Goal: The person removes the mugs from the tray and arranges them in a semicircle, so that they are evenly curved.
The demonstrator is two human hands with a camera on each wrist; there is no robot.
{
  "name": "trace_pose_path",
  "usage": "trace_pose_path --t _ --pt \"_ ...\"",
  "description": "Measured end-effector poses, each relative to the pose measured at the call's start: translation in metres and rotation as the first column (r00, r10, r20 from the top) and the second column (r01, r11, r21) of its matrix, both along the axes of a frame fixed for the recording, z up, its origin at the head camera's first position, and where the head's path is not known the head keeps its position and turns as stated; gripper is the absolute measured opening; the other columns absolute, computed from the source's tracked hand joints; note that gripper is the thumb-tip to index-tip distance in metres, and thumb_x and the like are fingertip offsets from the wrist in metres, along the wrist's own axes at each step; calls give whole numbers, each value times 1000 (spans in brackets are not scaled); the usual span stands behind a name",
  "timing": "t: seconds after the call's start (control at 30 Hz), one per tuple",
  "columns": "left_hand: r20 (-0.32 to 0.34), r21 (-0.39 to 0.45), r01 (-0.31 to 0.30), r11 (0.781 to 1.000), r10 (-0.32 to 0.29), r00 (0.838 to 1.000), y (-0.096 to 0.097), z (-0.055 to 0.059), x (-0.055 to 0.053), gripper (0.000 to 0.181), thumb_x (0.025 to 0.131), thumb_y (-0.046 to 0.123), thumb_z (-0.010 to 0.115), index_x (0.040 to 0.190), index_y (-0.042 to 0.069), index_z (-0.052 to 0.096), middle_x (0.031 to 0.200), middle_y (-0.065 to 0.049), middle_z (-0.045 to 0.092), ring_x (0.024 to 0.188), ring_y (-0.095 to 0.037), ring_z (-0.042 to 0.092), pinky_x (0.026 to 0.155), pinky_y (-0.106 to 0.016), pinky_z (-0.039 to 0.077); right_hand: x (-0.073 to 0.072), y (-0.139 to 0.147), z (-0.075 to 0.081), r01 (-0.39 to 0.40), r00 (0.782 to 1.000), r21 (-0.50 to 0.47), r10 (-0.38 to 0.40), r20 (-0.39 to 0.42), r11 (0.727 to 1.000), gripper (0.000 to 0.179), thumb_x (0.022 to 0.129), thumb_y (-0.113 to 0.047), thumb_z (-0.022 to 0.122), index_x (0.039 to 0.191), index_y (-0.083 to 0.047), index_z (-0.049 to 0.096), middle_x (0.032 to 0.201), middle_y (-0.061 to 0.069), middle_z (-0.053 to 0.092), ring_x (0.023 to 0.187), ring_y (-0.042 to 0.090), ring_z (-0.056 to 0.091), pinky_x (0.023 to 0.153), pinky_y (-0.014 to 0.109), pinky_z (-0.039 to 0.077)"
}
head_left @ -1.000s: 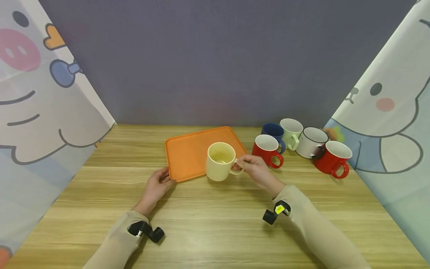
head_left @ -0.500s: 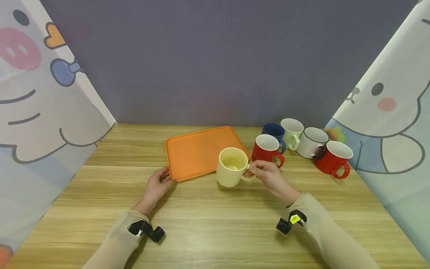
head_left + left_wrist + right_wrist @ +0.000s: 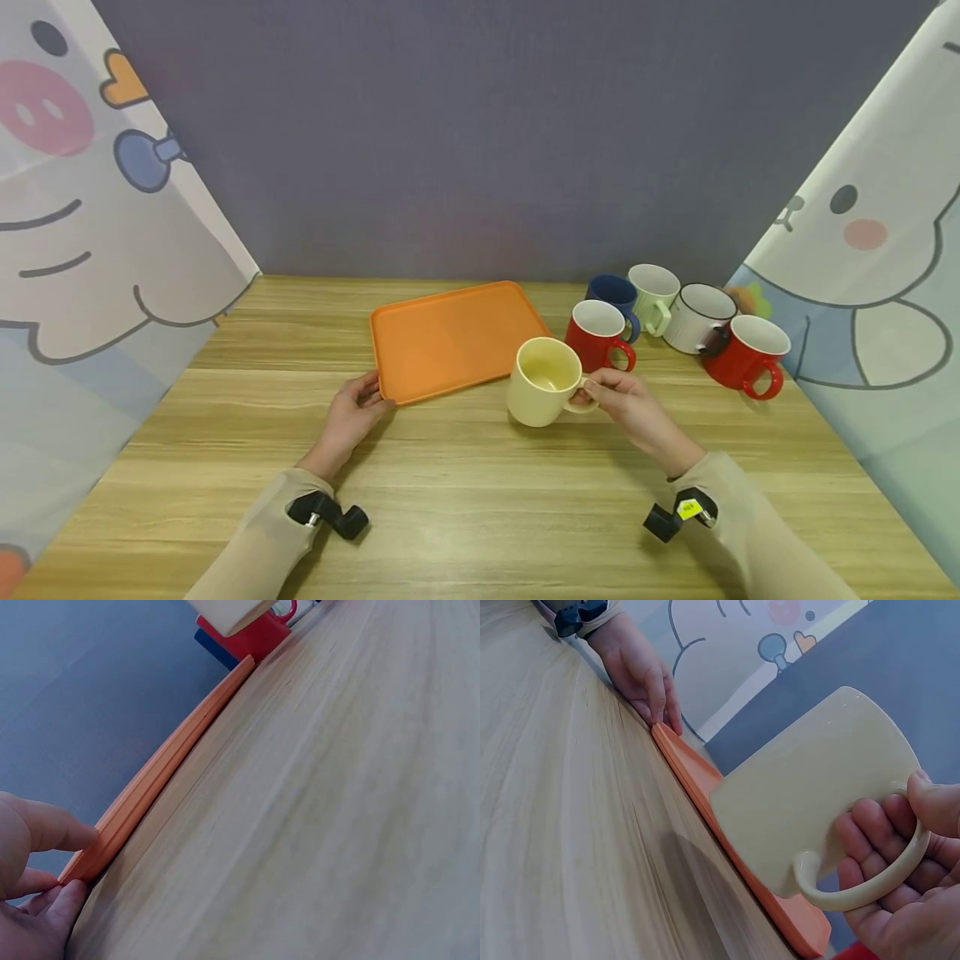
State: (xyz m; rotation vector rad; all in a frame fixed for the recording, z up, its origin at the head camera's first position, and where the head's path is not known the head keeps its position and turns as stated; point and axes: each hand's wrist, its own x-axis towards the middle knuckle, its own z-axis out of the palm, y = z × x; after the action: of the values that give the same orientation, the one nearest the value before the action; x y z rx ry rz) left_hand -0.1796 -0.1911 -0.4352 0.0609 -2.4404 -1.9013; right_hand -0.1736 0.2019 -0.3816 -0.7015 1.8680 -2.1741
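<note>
A pale yellow mug (image 3: 534,398) hangs above the wooden table, just off the front right corner of the orange tray (image 3: 450,342). My right hand (image 3: 633,412) holds it by its handle; in the right wrist view, curled fingers pass through the handle loop and the thumb (image 3: 934,806) presses on top. The mug is upright, slightly tilted, and its inside looks bare. At the tray's front left corner, my left hand (image 3: 352,421) pinches the rim between thumb and fingers, as the left wrist view shows. The tray lies flat.
Right of the tray stand a red mug (image 3: 587,337), a blue mug (image 3: 611,290), a pale green mug (image 3: 651,292), a white mug with a dark rim (image 3: 693,323) and another red mug (image 3: 731,362). A grey wall (image 3: 480,150) rises behind the table.
My right hand has carried the yellow mug rightward and toward me, from over the tray's front edge to beside its right corner. The left hand and tray stay in place.
</note>
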Motion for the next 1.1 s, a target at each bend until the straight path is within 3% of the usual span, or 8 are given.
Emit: trace_pose_path --t 0.23,0.6,1.1 --pt "2 4 1 1000 -1 1000 -1 0 0 60 82 -3 62 135 -10 35 125 -27 43 114 -37 49 82 -13 46 8 13 0 18 1000 -14 -18 23 1000 25 94 1 44 91 -10 66 88 -1 66 86 12 62 81 21 48" --pt "1 1 -3 1000 3 1000 0 -1 0 60 81 -5 62 134 -11 35 124 -27 44 113 -37 49 82 -14 47 15 36 -4 17 1000 -23 -17 -19 1000 26 95 2 41 93 -6 66 89 0 67 88 12 60 83 20 46" --pt "9 5 -12 1000 12 1000 1 0 1 60 81 -6 62 134 -11 35 123 -26 41 114 -37 49 81 -13 47 28 62 -8 60 998 -12 -61 -10 998 30 96 2 38 94 -6 67 89 -1 66 89 11 59 82 19 43"
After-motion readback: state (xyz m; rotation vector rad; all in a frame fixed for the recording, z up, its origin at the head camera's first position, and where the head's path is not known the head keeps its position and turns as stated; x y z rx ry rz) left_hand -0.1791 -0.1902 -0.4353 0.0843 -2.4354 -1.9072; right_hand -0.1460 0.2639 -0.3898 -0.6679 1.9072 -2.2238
